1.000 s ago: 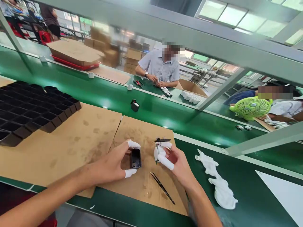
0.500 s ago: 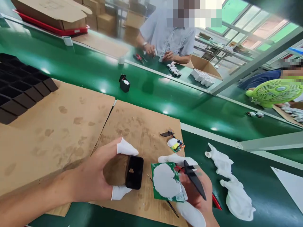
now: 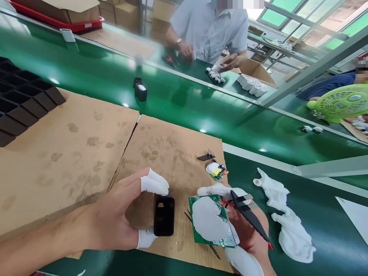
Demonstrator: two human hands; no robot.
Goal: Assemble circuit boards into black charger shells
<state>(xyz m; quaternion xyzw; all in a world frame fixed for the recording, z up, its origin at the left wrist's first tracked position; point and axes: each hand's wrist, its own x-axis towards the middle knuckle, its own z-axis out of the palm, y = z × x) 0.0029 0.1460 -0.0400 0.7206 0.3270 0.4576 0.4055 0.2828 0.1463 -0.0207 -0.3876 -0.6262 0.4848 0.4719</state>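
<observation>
My left hand (image 3: 115, 214), with white finger cots on the fingertips, grips a black plastic housing (image 3: 164, 216) by its top and bottom ends. The housing's open side faces me, and a small cutout shows inside. My right hand (image 3: 247, 226), also in finger cots, holds a green circuit board (image 3: 211, 220) by its edges. A large white patch covers most of the board's face. Wires run from the board to a black end plate with metal prongs (image 3: 250, 214), beside my right fingers. Tweezers (image 3: 211, 247) lie on the cardboard, partly hidden behind the board.
Another board assembly (image 3: 216, 170) lies on the cardboard mat (image 3: 172, 153). White crumpled cloth (image 3: 294, 234) rests at right. A black housing (image 3: 140, 91) sits on the green belt. Black divided trays (image 3: 25, 99) stand left. A co-worker (image 3: 209, 30) sits opposite; a green fan (image 3: 342, 101) is at right.
The black housing in my left hand has tilted slightly. My right hand with the board has shifted a little to the right. The housing on the belt appears farther left.
</observation>
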